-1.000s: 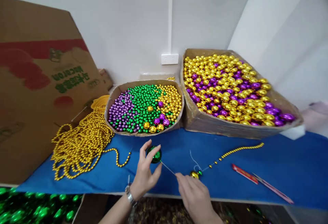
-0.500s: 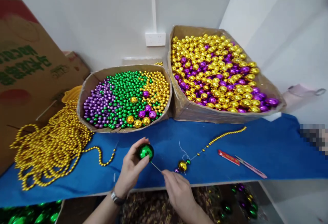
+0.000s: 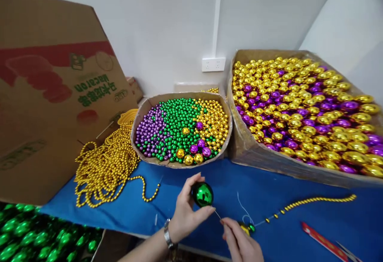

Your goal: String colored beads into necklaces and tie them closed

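My left hand [image 3: 187, 214], a watch on its wrist, is closed around a large shiny green ball [image 3: 203, 194]. A thin needle-like rod [image 3: 217, 215] runs from beside my left thumb to my right hand [image 3: 241, 240], whose fingers pinch its lower end. Whether the rod's tip is inside the ball is hidden. Just beyond my right fingers lie a gold ball [image 3: 245, 228], mostly covered by the hand, and a small green bead [image 3: 251, 227]. Clear thread [image 3: 243, 207] curls behind them and leads to a string of small gold beads [image 3: 314, 203].
A box of purple, green and gold beads [image 3: 136, 153] stands behind my hands. Right of it is a bigger box [image 3: 248, 150] of gold and purple balls. Left are piled gold bead strings [image 3: 103, 170], a tall carton [image 3: 60, 126] and green balls below. A red strip [image 3: 323, 241] lies right.
My view has turned left, so everything sits further right and more of the carton and green balls shows. Both hands keep their hold; the green ball is tilted slightly differently.
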### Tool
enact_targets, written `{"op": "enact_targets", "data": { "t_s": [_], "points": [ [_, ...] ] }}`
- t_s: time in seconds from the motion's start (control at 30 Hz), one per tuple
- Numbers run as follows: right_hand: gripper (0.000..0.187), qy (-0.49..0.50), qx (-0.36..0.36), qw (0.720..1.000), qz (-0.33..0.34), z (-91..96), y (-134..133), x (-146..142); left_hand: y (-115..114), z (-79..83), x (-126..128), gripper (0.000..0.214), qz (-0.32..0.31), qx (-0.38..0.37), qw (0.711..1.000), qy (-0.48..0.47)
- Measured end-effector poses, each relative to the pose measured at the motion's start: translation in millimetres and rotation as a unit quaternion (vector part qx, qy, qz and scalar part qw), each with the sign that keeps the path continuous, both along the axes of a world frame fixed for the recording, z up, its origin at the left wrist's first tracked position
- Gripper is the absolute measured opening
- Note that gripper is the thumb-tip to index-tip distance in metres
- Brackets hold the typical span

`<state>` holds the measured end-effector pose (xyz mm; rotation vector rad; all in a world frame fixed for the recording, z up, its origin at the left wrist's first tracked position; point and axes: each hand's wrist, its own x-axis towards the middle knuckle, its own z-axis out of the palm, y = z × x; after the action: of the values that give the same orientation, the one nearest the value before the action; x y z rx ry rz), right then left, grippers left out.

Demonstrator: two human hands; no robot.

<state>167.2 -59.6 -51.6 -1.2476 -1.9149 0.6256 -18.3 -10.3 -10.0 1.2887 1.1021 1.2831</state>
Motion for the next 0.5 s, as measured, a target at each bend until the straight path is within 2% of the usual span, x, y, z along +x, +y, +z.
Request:
{"op": "enact_targets", "data": {
  "t_s": [0.13, 0.3, 0.37, 0.5],
  "points": [
    [0.026, 0.027, -0.002, 0.999, -0.029, -2.2, 2, -3, 3, -2.4, 1, 0.077, -0.021, -0.015, 0.999, -0.022],
    [0.025, 0.007, 0.061, 0.997, -0.057, -2.0, 8, -7, 7, -6.3, 6, 0.084, -0.062, -0.007, 0.998, 0.006],
    [0.023, 0.0, 0.081, 0.994, -0.07, -1.9, 10, -9, 9, -6.0, 7, 0.089, -0.082, -0.005, 0.997, -0.012],
    [0.022, -0.014, 0.089, 0.993, -0.069, -1.0, 13, -9, 14, -0.8, 7, 0.075, -0.135, -0.007, 0.989, -0.053]
  ]
}}
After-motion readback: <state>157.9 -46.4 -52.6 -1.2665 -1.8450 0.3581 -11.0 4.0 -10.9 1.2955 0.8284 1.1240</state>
